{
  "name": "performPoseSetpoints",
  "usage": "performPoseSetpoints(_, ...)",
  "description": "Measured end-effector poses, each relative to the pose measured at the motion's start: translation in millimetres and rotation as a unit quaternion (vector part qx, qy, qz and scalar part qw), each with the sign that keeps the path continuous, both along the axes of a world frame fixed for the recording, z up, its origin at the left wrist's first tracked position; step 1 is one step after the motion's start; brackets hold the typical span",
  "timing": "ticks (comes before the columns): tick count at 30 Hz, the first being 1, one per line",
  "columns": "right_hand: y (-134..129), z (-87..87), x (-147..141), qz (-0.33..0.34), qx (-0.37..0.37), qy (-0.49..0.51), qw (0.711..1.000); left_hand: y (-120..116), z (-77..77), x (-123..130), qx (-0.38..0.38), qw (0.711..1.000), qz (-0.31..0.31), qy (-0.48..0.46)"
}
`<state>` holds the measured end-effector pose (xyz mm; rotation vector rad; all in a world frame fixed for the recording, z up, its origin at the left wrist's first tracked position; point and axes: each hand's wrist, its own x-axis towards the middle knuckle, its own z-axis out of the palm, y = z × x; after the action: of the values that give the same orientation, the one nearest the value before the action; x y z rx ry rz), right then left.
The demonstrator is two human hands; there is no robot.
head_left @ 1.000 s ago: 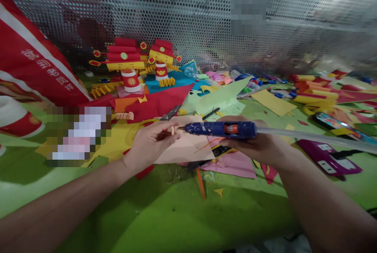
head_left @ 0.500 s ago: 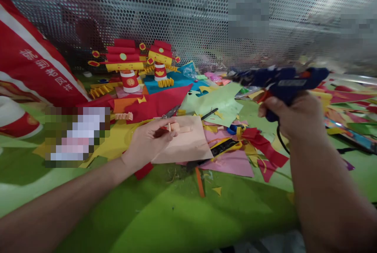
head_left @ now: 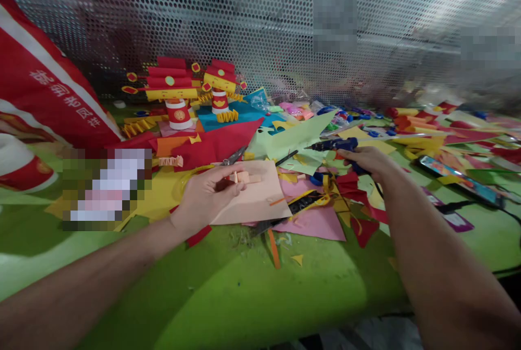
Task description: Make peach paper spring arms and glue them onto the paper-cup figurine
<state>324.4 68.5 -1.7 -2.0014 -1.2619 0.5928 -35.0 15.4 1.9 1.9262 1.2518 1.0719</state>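
My left hand [head_left: 203, 195] pinches a small folded strip of peach paper [head_left: 243, 177] between thumb and fingers. It hovers over a flat peach sheet [head_left: 260, 198]. Over to the right, my right hand [head_left: 368, 161] is closed round the handle of a dark blue glue gun [head_left: 336, 144], its nozzle pointing left across a pale green sheet [head_left: 303, 146]. Just below the gun lies a pair of scissors [head_left: 317, 178] with blue handles, partly covered. A yellow-and-black craft knife [head_left: 309, 201] rests on pink paper [head_left: 317, 225].
Two red-and-yellow paper figures [head_left: 178, 114] on cups stand at the back left, near a red bag [head_left: 52, 78]. Paper scraps cover much of the green table [head_left: 244, 296]. A phone [head_left: 459, 179] lies at right; perforated metal [head_left: 260, 24] rises behind.
My right hand has brought the glue gun down and to the left, from raised in the air to low over the papers. My left hand keeps its pinch in nearly the same place.
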Motion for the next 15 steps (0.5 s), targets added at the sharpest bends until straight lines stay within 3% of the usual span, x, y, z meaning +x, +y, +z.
performPoseSetpoints(3, 4.6, 3.7, -5.5, -0.032, -0.087, -0.17, 0.981, -1.1, -0.9, 1.0, -0.019, 0.999, -0.019, -0.018)
performPoseSetpoints(6, 0.0, 12.9, -23.6, -0.071, 0.011, -0.236, 0.969, -1.7, -0.6, 2.4, -0.017, 0.999, -0.024, -0.023)
performPoseSetpoints(8, -10.1, 18.6, -49.2, -0.002, 0.111, -0.139, 0.984, -1.6, -0.4, 3.5, -0.006, 1.0, -0.025, -0.018)
performPoseSetpoints(10, -24.0, 21.7, -82.5, 0.124, 0.136, 0.034, 0.982, -1.6, -0.6, 4.9, 0.007, 1.0, -0.027, -0.006)
performPoseSetpoints(13, -43.8, 19.8, -128.9, 0.293, 0.052, 0.237, 0.925, -2.9, -0.5, 7.5, 0.022, 0.999, -0.02, 0.013)
performPoseSetpoints(15, -52.1, 15.1, -147.9, 0.332, 0.003, 0.334, 0.882, -4.8, 0.8, 9.4, 0.03, 0.999, -0.02, 0.024)
